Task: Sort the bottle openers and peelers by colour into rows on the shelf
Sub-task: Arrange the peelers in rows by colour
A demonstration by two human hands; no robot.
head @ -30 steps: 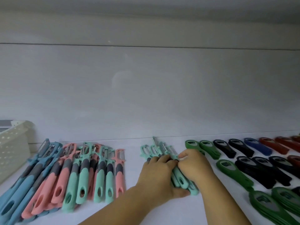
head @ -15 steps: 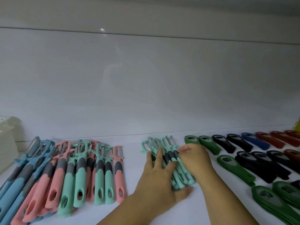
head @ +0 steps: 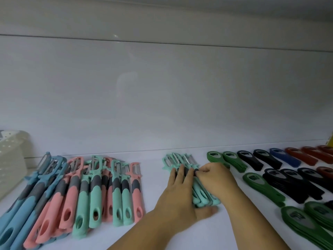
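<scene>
A small bunch of mint-green peelers (head: 201, 194) lies on the white shelf (head: 158, 231) in the middle, blades pointing to the back wall. My left hand (head: 177, 195) rests flat along the bunch's left side, fingers spread over the grey grips, thumb under the handle ends. My right hand (head: 215, 177) pinches the grip of one peeler on the right of the bunch. A mixed heap of blue, pink and mint peelers (head: 81, 192) lies at the left. Green (head: 225, 159), black (head: 259, 160), blue (head: 284, 157) and red bottle openers (head: 301, 156) lie in rows at the right.
A cream perforated basket (head: 10, 163) stands at the far left against the back wall (head: 162, 96). More green openers (head: 306, 224) lie stacked at the front right. A strip of bare shelf separates the mixed heap from the mint bunch.
My left hand has opened from a grasp around the mint bunch to lying flat on it. The peelers have been squared up and pushed slightly back. My right hand stayed on the bunch's right side.
</scene>
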